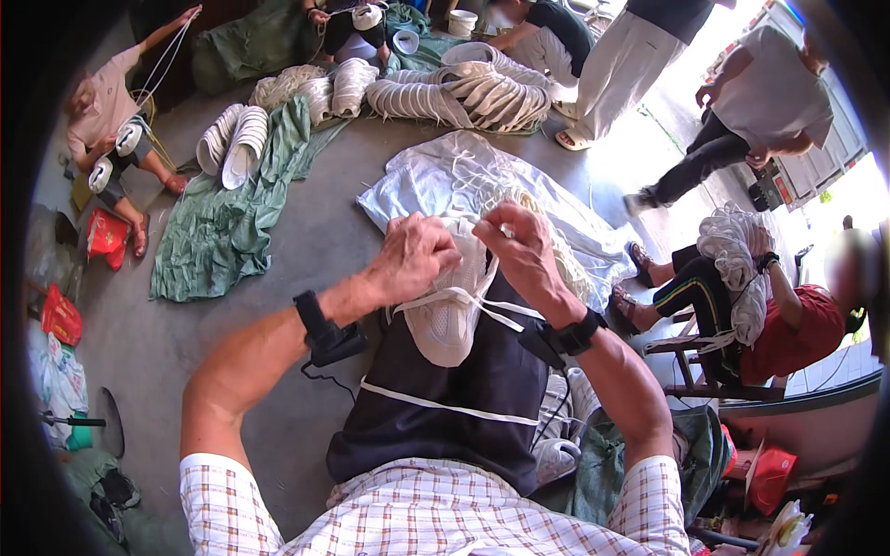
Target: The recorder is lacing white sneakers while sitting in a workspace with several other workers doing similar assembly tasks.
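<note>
A pale beige shoe upper (pixel 445 326) lies over the dark cloth on my lap, toe toward me. A flat white lace (pixel 454 295) crosses it, one loose end hanging out to the right. My left hand (pixel 413 259) is closed at the upper's left side, thumb and fingers pressed together. Across from it, my right hand (pixel 521 243) is in a pinch above the right edge. Whatever is between the fingertips of either hand is too small to make out. A white tie (pixel 445 405) runs across the dark cloth (pixel 408 435).
Loose white laces (pixel 519 208) lie on a pale plastic sheet (pixel 417 176) ahead. Stacked shoe uppers (pixel 501 93) stand beyond, others beside a green sack (pixel 222 232). A seated person (pixel 779 324) at right holds a white bundle (pixel 732 250). More uppers (pixel 556 417) lie beside my right leg.
</note>
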A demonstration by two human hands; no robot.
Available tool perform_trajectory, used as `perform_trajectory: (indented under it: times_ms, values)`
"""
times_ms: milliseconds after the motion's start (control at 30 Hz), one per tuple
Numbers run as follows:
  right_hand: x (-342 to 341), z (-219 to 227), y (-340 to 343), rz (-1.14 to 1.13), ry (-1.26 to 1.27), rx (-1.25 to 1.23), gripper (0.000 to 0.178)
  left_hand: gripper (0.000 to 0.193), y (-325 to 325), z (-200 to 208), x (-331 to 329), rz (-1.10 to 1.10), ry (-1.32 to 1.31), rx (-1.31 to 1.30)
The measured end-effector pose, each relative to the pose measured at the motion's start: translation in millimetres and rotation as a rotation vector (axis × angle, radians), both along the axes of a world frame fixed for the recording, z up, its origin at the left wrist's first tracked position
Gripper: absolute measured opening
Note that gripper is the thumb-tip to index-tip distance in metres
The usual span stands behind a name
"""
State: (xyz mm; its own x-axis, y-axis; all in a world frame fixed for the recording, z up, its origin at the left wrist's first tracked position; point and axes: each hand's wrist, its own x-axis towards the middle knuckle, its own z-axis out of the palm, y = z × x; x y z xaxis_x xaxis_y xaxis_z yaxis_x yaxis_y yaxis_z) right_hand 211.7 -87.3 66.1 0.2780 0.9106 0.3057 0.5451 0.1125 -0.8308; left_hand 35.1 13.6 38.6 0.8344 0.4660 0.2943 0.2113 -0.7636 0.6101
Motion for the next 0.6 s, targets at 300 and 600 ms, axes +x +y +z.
perform_trajectory:
  times_ms: [300, 600]
  values:
    - [-34.7, 33.4, 25.8, 0.210, -0.099, 0.061, 0.014, 0.016, 2.1, -5.5, -14.0, -0.132, -0.274, -0.124]
    - [-12.9, -16.0, -2.6, 0.332, -0.430, 0.109, 0.011, 0.007, -17.8, 2.1, -34.4, 0.060, -0.363, 0.219]
